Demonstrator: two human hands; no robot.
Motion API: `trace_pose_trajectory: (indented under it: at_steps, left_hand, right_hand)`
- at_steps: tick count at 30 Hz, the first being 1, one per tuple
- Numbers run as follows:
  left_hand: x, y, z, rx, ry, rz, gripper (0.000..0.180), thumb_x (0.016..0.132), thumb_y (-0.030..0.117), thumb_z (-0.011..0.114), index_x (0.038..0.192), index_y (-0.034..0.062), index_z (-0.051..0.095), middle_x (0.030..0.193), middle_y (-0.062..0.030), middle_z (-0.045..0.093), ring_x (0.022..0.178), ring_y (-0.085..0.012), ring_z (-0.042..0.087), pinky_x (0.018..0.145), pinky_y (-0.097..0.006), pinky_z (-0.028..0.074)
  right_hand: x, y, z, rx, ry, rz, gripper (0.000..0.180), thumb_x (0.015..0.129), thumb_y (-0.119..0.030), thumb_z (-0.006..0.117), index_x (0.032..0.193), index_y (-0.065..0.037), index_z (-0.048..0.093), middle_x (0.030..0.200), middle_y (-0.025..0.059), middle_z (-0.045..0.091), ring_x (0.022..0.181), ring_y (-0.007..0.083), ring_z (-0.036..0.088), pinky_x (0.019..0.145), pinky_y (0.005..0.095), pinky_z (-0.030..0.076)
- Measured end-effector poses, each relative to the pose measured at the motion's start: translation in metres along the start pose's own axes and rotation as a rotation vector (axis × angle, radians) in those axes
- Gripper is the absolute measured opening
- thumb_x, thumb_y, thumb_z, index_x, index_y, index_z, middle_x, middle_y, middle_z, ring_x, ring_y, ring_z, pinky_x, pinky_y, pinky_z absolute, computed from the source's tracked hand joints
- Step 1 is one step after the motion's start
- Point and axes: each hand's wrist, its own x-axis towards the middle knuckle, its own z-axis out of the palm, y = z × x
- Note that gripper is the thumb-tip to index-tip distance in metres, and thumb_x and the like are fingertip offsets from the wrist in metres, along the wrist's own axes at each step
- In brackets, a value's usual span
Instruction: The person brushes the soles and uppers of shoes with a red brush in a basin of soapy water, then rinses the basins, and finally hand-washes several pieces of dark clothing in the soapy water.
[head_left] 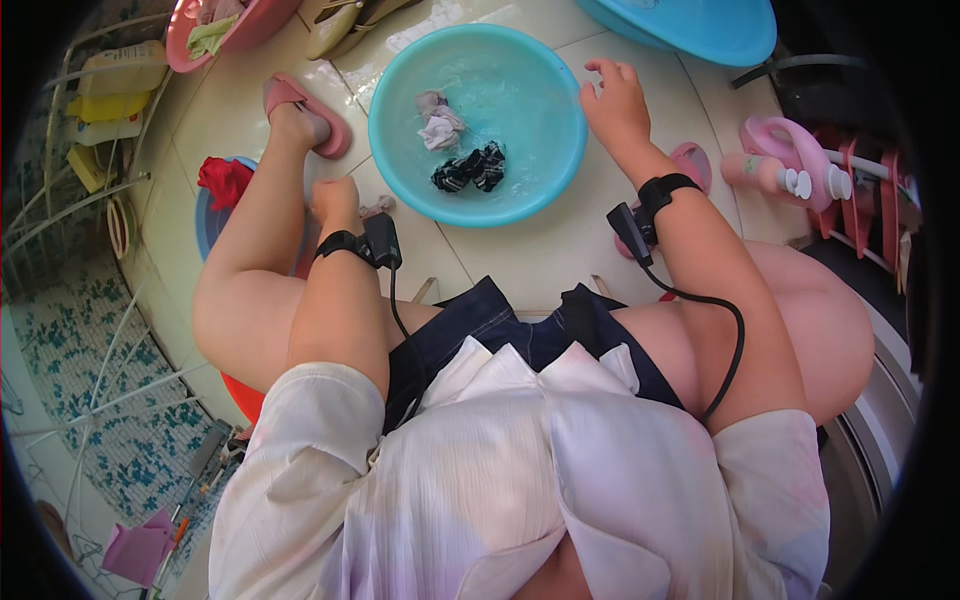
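Note:
A light-blue basin [380, 150] of water stands on the tiled floor in front of me. Pale crumpled socks [440, 122] and a black-and-white patterned piece of fabric [470, 168] lie in the water. My right hand [617, 108] is raised beside the basin's right rim, fingers loosely bent and apart, with nothing seen in them. Left of the basin, my left hand [335, 200] is closed over the floor; what it holds, if anything, is hidden. A small greyish cloth [378, 207] shows right beside it, and I cannot tell whether the two touch.
Behind my left leg is a blue tub [208, 228] with red cloth [225, 182]. A pink basin [185, 40] with clothes and beige shoes [340, 28] are at the far left. Another blue basin [700, 35] sits far right, near pink bottles [765, 175]. A wire rack [60, 190] lines the left.

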Motion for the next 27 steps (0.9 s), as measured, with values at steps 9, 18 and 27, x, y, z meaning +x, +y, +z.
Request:
trace_pose_trajectory:
  at_steps: [9,18,27]
  left_hand:
    - [-0.072,-0.004,0.021,-0.071,-0.076,-0.309,0.062,0.072,0.029,0.071,0.125,0.0041,0.051,0.121,-0.0181,0.058,0.105,-0.0288,0.062,0.085,-0.04,0.052]
    - [-0.053,0.106,-0.046,-0.208,0.208,0.292,0.058,0.071,0.032,0.067,0.116,-0.0005,0.053,0.1,-0.0137,0.065,0.086,-0.0224,0.064,0.067,-0.036,0.052]
    - [-0.138,0.199,0.022,-0.666,-0.608,0.394,0.067,0.079,0.033,0.07,0.135,0.0049,0.045,0.112,-0.0086,0.061,0.089,-0.0164,0.059,0.07,-0.03,0.048]
  right_hand:
    - [-0.007,0.007,0.001,-0.046,-0.235,0.125,0.046,0.082,-0.029,0.065,0.122,-0.011,0.051,0.108,0.0144,0.06,0.101,0.0306,0.06,0.084,0.0417,0.05]
    - [-0.002,0.0,-0.003,-0.025,-0.417,0.174,0.043,0.079,-0.021,0.066,0.116,-0.005,0.053,0.099,0.0158,0.066,0.092,0.0303,0.065,0.08,0.0398,0.051]
    - [0.008,0.031,-0.012,-0.06,-0.288,0.226,0.042,0.078,-0.021,0.064,0.116,-0.006,0.055,0.103,0.0162,0.066,0.094,0.0316,0.065,0.08,0.0411,0.051]
